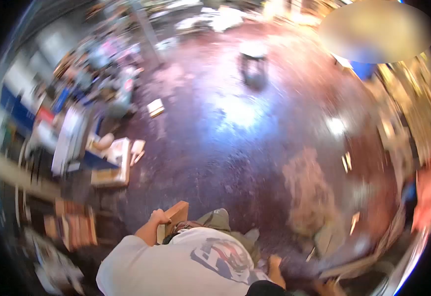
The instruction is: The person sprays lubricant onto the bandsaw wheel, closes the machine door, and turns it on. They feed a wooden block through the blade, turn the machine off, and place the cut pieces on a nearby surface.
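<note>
My left hand [160, 217] is closed around a wooden board [177, 212], held upright close to my left side at about waist height. Its fingers wrap over the near edge, and part of the board's lower end is hidden by my arm and shirt. Low on the other side of my body is my right hand [274, 260]. Blur and small size keep me from telling how its fingers are set, and I make out nothing in it.
To the left, a machine [72, 138] stands behind a pale wooden platform [128, 172]. Stacked wood pieces [77, 229] lie nearer. A stool [253, 64] stands ahead on the dark floor [215, 163]. Planks [408, 89] line the right, with loose wood scraps [346, 162] nearby.
</note>
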Available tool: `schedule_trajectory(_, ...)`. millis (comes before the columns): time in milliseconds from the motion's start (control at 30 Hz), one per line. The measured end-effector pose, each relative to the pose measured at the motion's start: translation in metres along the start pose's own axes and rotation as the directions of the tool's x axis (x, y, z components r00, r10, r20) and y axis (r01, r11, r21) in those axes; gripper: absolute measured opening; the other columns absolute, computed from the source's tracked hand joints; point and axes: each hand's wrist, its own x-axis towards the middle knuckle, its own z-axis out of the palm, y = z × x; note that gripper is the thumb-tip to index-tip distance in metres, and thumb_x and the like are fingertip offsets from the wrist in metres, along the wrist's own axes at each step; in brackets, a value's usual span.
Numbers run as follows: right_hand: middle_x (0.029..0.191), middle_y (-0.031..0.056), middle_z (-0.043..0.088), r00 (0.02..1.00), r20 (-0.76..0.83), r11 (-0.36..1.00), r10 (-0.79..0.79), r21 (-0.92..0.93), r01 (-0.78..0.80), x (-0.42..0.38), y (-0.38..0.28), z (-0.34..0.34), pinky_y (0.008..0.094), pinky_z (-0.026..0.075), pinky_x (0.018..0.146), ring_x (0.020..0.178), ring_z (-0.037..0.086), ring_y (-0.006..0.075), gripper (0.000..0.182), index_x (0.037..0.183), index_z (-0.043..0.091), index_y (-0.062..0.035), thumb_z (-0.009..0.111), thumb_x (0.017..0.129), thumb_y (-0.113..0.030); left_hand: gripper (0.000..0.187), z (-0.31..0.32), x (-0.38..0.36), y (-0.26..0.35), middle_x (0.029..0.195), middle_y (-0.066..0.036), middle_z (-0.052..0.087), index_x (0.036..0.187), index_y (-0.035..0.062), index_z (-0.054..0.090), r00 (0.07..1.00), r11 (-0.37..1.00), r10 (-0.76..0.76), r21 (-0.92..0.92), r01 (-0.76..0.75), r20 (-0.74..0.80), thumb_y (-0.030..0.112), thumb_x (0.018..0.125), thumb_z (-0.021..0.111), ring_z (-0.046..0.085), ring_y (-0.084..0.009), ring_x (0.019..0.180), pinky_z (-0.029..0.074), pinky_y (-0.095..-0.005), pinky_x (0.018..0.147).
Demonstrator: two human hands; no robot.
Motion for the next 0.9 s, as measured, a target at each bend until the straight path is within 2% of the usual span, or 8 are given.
schedule_trajectory(233, 0.093, 0.0101, 0.075, 0.707, 0.206, 0.702, -0.676, -0.11, 0.703, 0.265, 0.087, -0.106, 0.0484, 0.058, 0.077, 0.093, 0.072, 0.0332, 0.032, 0.093, 0.079, -0.0144, 0.073, 0.082, -0.044, 0.08, 0.069, 0.007, 0.035, 0.133, -0.022, 0.066, 0.125, 0.0014, 0.07, 0.96, 0.907, -0.218, -0.328, 0.266, 0.174, 0.046, 0.064, 0.093, 0.064, -0.0365, 0.124, 0.054, -0.0454, 0.103)
schedule_trajectory(367, 0.082, 0.0176, 0.068, 0.94, 0.298, 0.479, 0.168, 0.809, -0.342, 0.349, -0.005, -0.304, 0.0449, 0.058, 0.058, 0.067, 0.069, 0.0284, 0.016, 0.094, 0.07, 0.0008, 0.059, 0.085, -0.007, 0.074, 0.081, 0.051, 0.086, 0.134, -0.022, 0.066, 0.128, 0.0042, 0.07, 0.926, 0.846, -0.256, -0.399, 0.354, 0.278, 0.041, 0.067, 0.092, 0.063, -0.0363, 0.126, 0.054, -0.0461, 0.104)
schedule_trajectory(533, 0.099, 0.0175, 0.07, 0.946, 0.214, 0.179, 0.244, 0.949, -0.26, 0.47, -0.087, -0.503, 0.046, 0.058, 0.06, 0.074, 0.07, 0.0308, 0.019, 0.102, 0.069, -0.0007, 0.058, 0.089, -0.01, 0.065, 0.006, 0.127, 0.162, 0.134, -0.022, 0.066, 0.127, 0.0059, 0.071, 0.939, 0.861, -0.237, -0.393, 0.322, 0.249, 0.034, 0.071, 0.09, 0.063, -0.0369, 0.126, 0.053, -0.046, 0.105)
schedule_trajectory(600, 0.098, 0.0169, 0.071, 0.951, -0.219, 0.813, -0.219, 0.498, 0.301, 0.656, 0.011, -0.416, 0.0442, 0.057, 0.061, 0.08, 0.07, 0.0302, 0.023, 0.104, 0.068, -0.0006, 0.057, 0.093, -0.017, 0.063, -0.05, 0.161, 0.183, 0.133, -0.023, 0.066, 0.124, 0.0056, 0.071, 0.957, 0.905, -0.171, -0.346, 0.247, 0.236, 0.034, 0.071, 0.09, 0.064, -0.0369, 0.125, 0.054, -0.0453, 0.105)
schedule_trajectory(633, 0.099, 0.0168, 0.071, 0.993, 0.108, 0.523, 0.049, 0.844, -0.117, 0.626, -0.046, -0.504, 0.0422, 0.057, 0.064, 0.089, 0.07, 0.03, 0.027, 0.105, 0.068, 0.0002, 0.056, 0.095, -0.022, 0.062, -0.075, 0.174, 0.195, 0.132, -0.023, 0.066, 0.123, 0.0051, 0.072, 0.965, 0.934, -0.091, -0.316, 0.169, 0.246, 0.034, 0.071, 0.09, 0.064, -0.0368, 0.124, 0.054, -0.045, 0.105)
schedule_trajectory(667, 0.075, 0.0051, 0.066, 0.857, -0.368, 0.825, -0.361, 0.302, 0.478, 0.699, -0.012, -0.475, 0.0397, 0.052, 0.053, 0.064, 0.063, 0.021, 0.029, 0.101, 0.068, -0.0039, 0.061, 0.095, -0.031, 0.063, -0.1, 0.187, 0.209, 0.13, -0.023, 0.067, 0.122, 0.0043, 0.072, 0.965, 0.921, -0.114, -0.339, 0.191, 0.235, 0.034, 0.07, 0.09, 0.065, -0.0369, 0.123, 0.054, -0.0452, 0.104)
schedule_trajectory(733, 0.08, 0.0075, 0.068, 0.967, 0.201, 0.265, 0.154, 0.935, -0.236, 0.68, -0.1, -0.588, 0.0405, 0.052, 0.055, 0.063, 0.062, 0.0239, 0.03, 0.107, 0.069, -0.0053, 0.062, 0.095, -0.032, 0.063, -0.163, 0.204, 0.248, 0.126, -0.024, 0.069, 0.119, 0.0028, 0.071, 0.971, 0.881, -0.181, -0.414, 0.23, 0.155, 0.035, 0.069, 0.091, 0.066, -0.0376, 0.12, 0.055, -0.0463, 0.101)
schedule_trajectory(900, 0.107, 0.0088, 0.071, 0.92, 0.373, 0.098, 0.121, 0.918, -0.385, 0.803, -0.167, -0.686, 0.0465, 0.054, 0.062, 0.078, 0.066, 0.0279, 0.043, 0.131, 0.058, -0.007, 0.061, 0.097, -0.032, 0.059, -0.241, 0.282, 0.333, 0.116, -0.024, 0.072, 0.113, 0.003, 0.072, 0.958, 0.776, -0.284, -0.595, 0.207, -0.038, 0.037, 0.069, 0.09, 0.069, -0.0409, 0.111, 0.057, -0.0473, 0.095)
